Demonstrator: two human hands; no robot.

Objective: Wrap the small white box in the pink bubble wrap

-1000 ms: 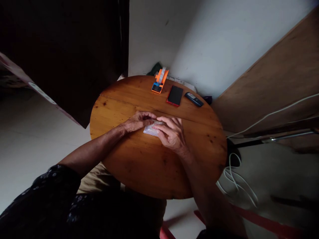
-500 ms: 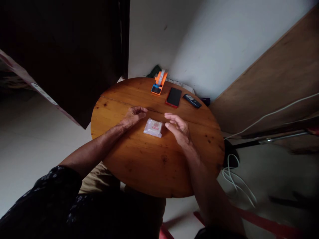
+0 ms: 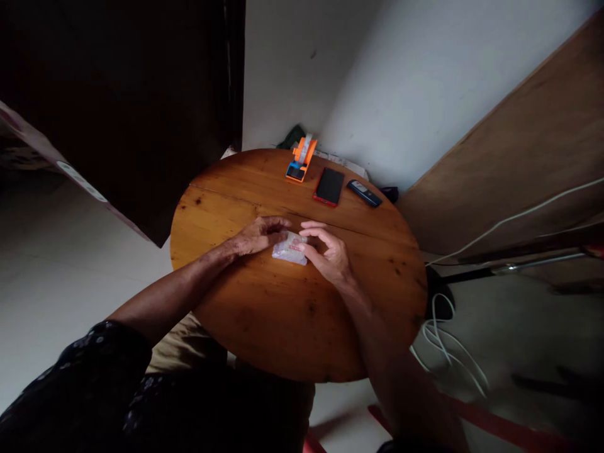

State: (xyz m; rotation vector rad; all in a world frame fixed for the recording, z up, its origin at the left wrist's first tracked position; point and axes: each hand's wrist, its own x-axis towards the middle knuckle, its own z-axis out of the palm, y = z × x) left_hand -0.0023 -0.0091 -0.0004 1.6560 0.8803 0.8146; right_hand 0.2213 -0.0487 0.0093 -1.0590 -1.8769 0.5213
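A small flat packet (image 3: 289,253) in clear plastic wrap, with a pale label and red print, lies on the round wooden table (image 3: 278,314). My left hand (image 3: 263,234) reaches over its upper left edge, thumb and fingers apart, covering that corner. At its right side, my right hand (image 3: 330,253) curves with the fingers spread from the thumb. The right thumb tip overlaps the packet's right edge; whether it presses on it I cannot tell. The packet appears to rest flat on the wood.
Toward the back of the table stand an orange tape dispenser (image 3: 302,158), a red-edged phone (image 3: 329,186) and a dark handheld device (image 3: 364,193). A wall (image 3: 330,75) rises behind. White cable (image 3: 441,340) loops on the floor at right.
Both hands have moved inward to the packet, from beside it to its left and right edges. The packet stays in about the same place.
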